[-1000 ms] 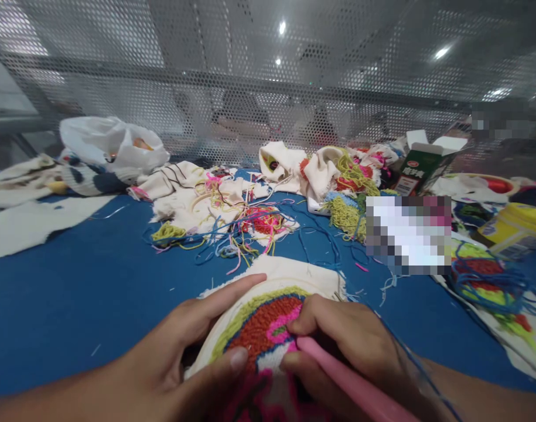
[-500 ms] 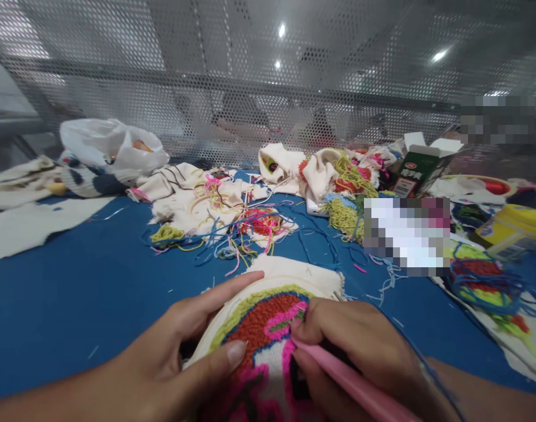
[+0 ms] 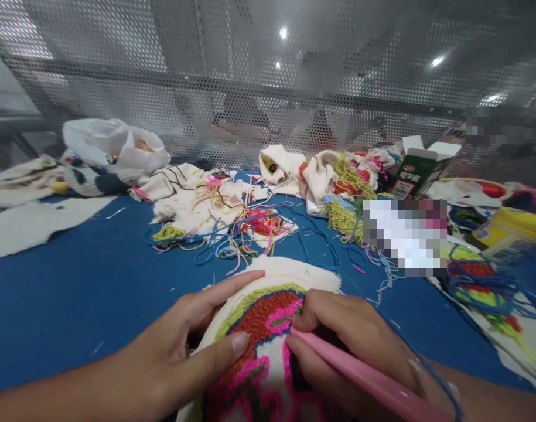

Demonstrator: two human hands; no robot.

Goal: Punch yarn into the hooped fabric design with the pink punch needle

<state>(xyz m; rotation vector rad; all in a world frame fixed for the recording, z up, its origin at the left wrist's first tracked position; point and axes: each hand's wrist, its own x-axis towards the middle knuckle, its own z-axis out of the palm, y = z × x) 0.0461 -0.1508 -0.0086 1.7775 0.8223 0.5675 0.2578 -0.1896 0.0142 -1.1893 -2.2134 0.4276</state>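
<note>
My left hand (image 3: 180,346) grips the left rim of a round embroidery hoop (image 3: 215,325), thumb on the stitched face and index finger along the upper edge. Cream cloth (image 3: 311,272) in the hoop carries looped yarn in yellow-green, rust red, pink, blue and white. In my right hand (image 3: 351,334) is a pink punch needle (image 3: 355,372), pinched near its front end and slanting down to the right. Its tip meets the work beside a pink patch and is hidden by my fingers. Blue yarn (image 3: 439,378) runs over my right wrist.
Cloth scraps and tangled yarn (image 3: 215,202) lie across the blue table (image 3: 96,281). Behind stand a white plastic bag (image 3: 113,143) and a green box (image 3: 419,170). A yellow tub (image 3: 514,228) and a yarn-covered piece (image 3: 482,281) are at right. A perforated metal screen (image 3: 184,111) closes the back.
The hoop has tilted slightly, showing more of its lower left. My right hand and the punch needle have shifted a little, the handle now lying further right. Both grips are unchanged.
</note>
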